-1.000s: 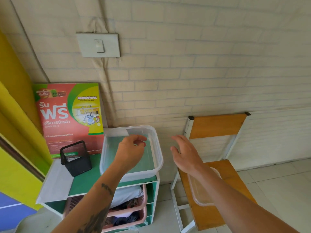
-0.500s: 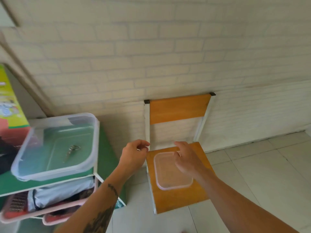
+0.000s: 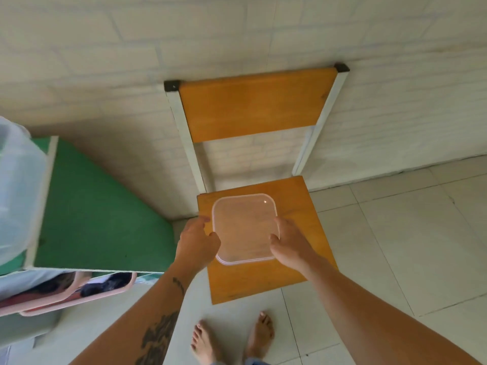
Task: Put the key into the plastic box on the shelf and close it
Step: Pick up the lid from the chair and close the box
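The clear plastic lid (image 3: 243,227) lies flat on the orange seat of a chair (image 3: 263,280). My left hand (image 3: 196,242) holds its left edge, thumb on the rim. On the right edge sits my right hand (image 3: 288,242), with its thumb on top of the lid. The open plastic box (image 3: 15,193) shows only partly at the far left, on the green shelf top (image 3: 105,206). The key is out of sight in this view.
The chair's orange backrest (image 3: 258,104) stands against a pale brick wall. Pink baskets (image 3: 79,293) with clothes fill the shelf below the green top. My bare feet (image 3: 232,338) stand on the tiled floor in front of the chair.
The view swung right and down from the shelf to the chair. My left hand left the box, where the key then lay, and both hands came down onto the lid.
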